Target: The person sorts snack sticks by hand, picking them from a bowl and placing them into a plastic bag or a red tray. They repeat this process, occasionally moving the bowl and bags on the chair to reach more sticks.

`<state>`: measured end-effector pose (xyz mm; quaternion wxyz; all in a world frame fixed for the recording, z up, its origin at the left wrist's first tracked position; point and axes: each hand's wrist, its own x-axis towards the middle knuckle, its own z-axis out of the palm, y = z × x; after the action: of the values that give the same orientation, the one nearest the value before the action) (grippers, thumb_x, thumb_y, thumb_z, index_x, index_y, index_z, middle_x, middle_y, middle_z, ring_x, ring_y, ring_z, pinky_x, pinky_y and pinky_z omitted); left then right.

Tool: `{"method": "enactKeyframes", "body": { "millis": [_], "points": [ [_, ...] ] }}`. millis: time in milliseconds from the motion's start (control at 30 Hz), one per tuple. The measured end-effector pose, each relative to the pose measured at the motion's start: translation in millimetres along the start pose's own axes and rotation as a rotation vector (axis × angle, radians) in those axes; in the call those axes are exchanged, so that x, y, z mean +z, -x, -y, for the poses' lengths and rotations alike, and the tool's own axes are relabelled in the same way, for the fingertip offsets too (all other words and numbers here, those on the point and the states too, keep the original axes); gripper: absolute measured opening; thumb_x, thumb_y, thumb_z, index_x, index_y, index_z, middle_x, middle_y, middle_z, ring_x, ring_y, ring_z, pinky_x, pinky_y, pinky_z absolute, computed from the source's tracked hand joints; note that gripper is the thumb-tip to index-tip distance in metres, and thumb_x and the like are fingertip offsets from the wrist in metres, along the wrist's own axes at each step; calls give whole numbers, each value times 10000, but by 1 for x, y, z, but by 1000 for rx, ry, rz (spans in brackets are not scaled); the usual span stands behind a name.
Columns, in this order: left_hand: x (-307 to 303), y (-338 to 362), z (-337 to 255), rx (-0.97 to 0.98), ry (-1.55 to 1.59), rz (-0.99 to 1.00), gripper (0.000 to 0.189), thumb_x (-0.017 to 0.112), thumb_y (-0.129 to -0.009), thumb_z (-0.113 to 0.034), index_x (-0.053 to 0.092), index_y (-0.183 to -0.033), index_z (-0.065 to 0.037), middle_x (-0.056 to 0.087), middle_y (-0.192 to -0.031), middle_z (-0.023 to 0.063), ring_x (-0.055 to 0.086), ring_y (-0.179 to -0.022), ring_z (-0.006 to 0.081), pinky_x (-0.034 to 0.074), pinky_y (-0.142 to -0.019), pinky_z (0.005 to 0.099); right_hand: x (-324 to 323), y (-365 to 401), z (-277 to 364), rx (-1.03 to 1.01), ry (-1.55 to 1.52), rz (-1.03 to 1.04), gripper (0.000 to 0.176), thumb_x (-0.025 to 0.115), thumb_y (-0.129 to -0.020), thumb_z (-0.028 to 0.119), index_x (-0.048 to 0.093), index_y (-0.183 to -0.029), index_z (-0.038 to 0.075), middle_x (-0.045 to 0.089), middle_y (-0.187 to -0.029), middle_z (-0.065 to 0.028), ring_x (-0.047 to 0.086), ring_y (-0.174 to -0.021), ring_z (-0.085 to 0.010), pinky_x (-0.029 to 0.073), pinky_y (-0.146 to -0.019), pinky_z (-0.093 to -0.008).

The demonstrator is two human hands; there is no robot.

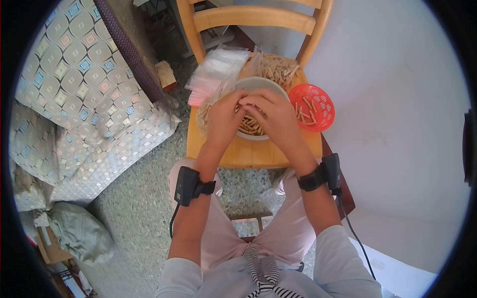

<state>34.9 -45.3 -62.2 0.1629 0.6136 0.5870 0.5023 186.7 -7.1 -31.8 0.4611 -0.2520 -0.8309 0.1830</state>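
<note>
My left hand (224, 113) and my right hand (275, 113) meet above a pale round bowl (256, 137) on a wooden chair seat (248, 157). Short brown stick-like pieces (250, 125) lie in the bowl. Both hands have their fingers bent and drawn together at the tips; whatever is between them is hidden by the fingers. To the right of the bowl, a red perforated plastic basket (325, 108) holds several of the same kind of stick pieces (306, 112).
Behind the bowl lie a clear bag of stick pieces (278, 69) and a stack of clear plastic bags (218, 69). The chair's backrest (253, 20) rises at the far side. A wall (387, 114) stands right; a patterned cloth (84, 64) hangs left.
</note>
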Motion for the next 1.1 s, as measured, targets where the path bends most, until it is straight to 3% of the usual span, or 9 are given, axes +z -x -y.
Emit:
{"method": "enactKeyframes", "body": {
  "millis": [200, 267, 333, 500, 700, 767, 867, 1000, 1100],
  "points": [
    [-7, -6, -7, -53, 52, -36, 178, 717, -882, -110, 712, -1055, -67, 724, -926, 90, 684, -767, 226, 524, -695, 323, -3, 0, 5, 125, 54, -67, 127, 714, -876, 113, 711, -999, 84, 704, -930, -80, 682, -823, -290, 532, -702, -365],
    [-14, -9, -11, -61, 105, -86, 159, 750, -865, -117, 738, -1015, -65, 728, -880, 35, 631, -754, 99, 459, -650, 252, -5, 0, 1, 201, 62, -90, 124, 710, -886, 118, 711, -1004, 79, 707, -927, -91, 685, -815, -293, 532, -697, -366],
    [-19, -9, -13, -35, 118, -50, 156, 758, -862, -129, 746, -1006, -69, 725, -883, 25, 630, -753, 92, 452, -649, 243, -7, 2, -2, 303, 50, -2, 123, 696, -908, 146, 709, -1003, 69, 709, -930, -118, 686, -824, -321, 531, -696, -380],
    [-17, -9, -17, 37, 109, 21, 139, 765, -859, -142, 746, -973, -66, 708, -886, 6, 629, -758, 83, 447, -651, 234, -3, 4, -4, 287, 1, 123, 194, 677, -922, 190, 688, -1069, 64, 706, -945, -144, 674, -855, -368, 523, -716, -421],
    [-33, -22, 3, 7, -56, -124, 139, 751, -869, -165, 719, -952, -58, 698, -943, 47, 657, -837, 186, 481, -727, 305, 0, 20, -21, 207, 140, 252, 266, 685, -906, 237, 678, -1116, 72, 694, -987, -129, 666, -909, -360, 526, -765, -449],
    [-40, -25, 20, 200, -400, -249, 124, 748, -854, -163, 715, -929, -70, 681, -962, 69, 632, -938, 269, 493, -842, 375, 8, 31, -32, 139, 265, 333, 275, 693, -896, 250, 685, -1111, 79, 688, -1009, -122, 665, -938, -347, 530, -788, -451],
    [-43, -28, 24, 90, -299, -239, 126, 742, -850, -169, 716, -929, -74, 687, -992, 72, 601, -1008, 307, 471, -904, 401, 22, 30, -32, 99, 154, 405, 310, 710, -866, 268, 696, -1129, 104, 673, -1051, -112, 654, -999, -329, 532, -831, -457],
    [-37, -35, 36, 105, -354, -162, 142, 737, -854, -182, 723, -949, -77, 688, -1018, 68, 604, -1010, 307, 471, -909, 393, 33, 38, -31, 239, 236, 454, 318, 729, -839, 271, 701, -1115, 115, 676, -1040, -104, 652, -1026, -318, 529, -847, -466],
    [-31, -34, 35, 78, -185, -136, 158, 732, -858, -203, 729, -962, -84, 689, -1022, 58, 600, -1019, 294, 470, -915, 391, 36, 41, -37, 255, 300, 488, 303, 738, -829, 265, 695, -1088, 113, 680, -1012, -101, 657, -1013, -312, 530, -837, -469]
  ]
}}
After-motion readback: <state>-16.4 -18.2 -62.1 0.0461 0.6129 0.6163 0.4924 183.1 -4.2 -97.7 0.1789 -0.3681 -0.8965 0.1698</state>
